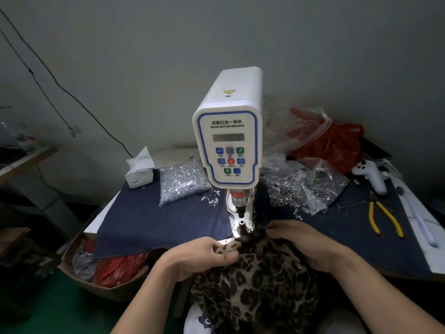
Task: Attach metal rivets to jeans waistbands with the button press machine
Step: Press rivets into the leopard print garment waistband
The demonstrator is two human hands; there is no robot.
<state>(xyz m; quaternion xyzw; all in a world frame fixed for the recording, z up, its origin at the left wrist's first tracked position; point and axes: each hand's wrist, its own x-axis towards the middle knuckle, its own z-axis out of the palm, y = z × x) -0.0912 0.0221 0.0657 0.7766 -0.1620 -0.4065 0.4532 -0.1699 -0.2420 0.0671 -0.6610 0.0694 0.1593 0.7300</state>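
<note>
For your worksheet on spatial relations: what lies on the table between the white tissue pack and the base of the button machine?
In the head view, a clear bag of silver rivets lies between the tissue pack and the machine.

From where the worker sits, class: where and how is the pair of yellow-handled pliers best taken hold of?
Grip the pliers by their two yellow handles, coming from above with the right hand. They lie flat on the denim cloth, handles splayed towards the worker, jaws pointing away; the handles are the long, free part.

One press machine (227,141); two hands (204,256)
</note>
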